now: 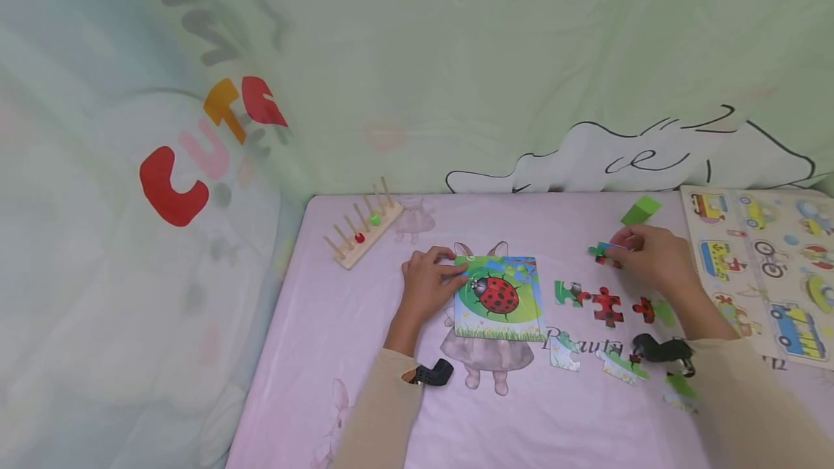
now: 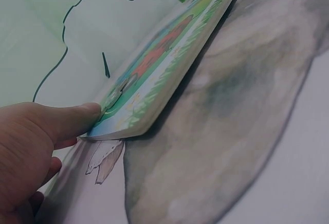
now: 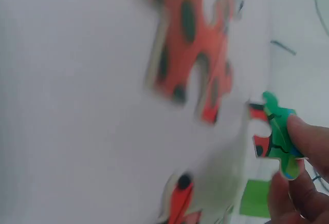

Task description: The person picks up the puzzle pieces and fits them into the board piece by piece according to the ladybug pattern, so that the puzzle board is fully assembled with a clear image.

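A square ladybug puzzle board [image 1: 482,320] lies on the pink cloth before me. My left hand [image 1: 426,277] holds its left edge; in the left wrist view the thumb [image 2: 77,121] lies on the corner and the other fingers curl beside and below it. Off to the right, my right hand [image 1: 651,259] pinches a green, blue and red puzzle piece [image 3: 280,136] between thumb and fingers. Loose on the cloth between the hands are a red spotted piece [image 1: 607,306], a green and red piece [image 1: 572,294] and several others.
A wooden peg rack [image 1: 371,234] with a red and a green bead stands at the back left. A green block [image 1: 641,210] lies beyond my right hand. A wooden picture board [image 1: 749,266] with vehicles covers the right side. Patterned curtains [image 1: 417,93] rise behind the table.
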{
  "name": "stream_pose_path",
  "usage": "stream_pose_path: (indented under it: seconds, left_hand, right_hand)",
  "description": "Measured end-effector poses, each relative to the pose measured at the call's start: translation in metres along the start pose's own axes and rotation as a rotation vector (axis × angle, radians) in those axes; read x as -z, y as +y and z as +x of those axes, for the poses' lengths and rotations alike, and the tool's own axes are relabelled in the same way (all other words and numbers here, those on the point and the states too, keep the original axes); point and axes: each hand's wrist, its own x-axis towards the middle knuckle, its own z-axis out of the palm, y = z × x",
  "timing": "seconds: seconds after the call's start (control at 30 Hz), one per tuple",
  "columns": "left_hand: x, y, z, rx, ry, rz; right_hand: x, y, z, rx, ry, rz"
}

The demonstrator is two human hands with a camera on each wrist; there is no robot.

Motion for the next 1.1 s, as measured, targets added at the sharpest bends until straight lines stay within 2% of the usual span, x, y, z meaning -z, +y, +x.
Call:
stream_pose_path:
  seconds: [0.27,0.43,0.73,0.93,1.1]
  left_hand:
    - [-0.001,0.000,0.000,-0.001,0.001,0.007]
    - [-0.001,-0.001,-0.001,-0.007,0.008,0.016]
    - [-0.002,-0.001,0.000,-0.008,0.009,0.017]
    - [-0.002,-0.002,0.000,-0.012,0.014,0.016]
    - [-0.002,-0.002,0.000,-0.009,0.008,0.011]
  right_hand:
    - [-0.005,-0.028,-0.011,0.064,-0.013,0.078]
    - [-0.013,-0.040,-0.013,0.085,-0.062,0.139]
    - [-0.026,-0.057,-0.014,0.081,-0.167,0.223]
    - [-0.035,-0.065,-0.014,0.083,-0.286,0.290]
    - [-0.044,-0.072,-0.014,0.056,-0.291,0.306]
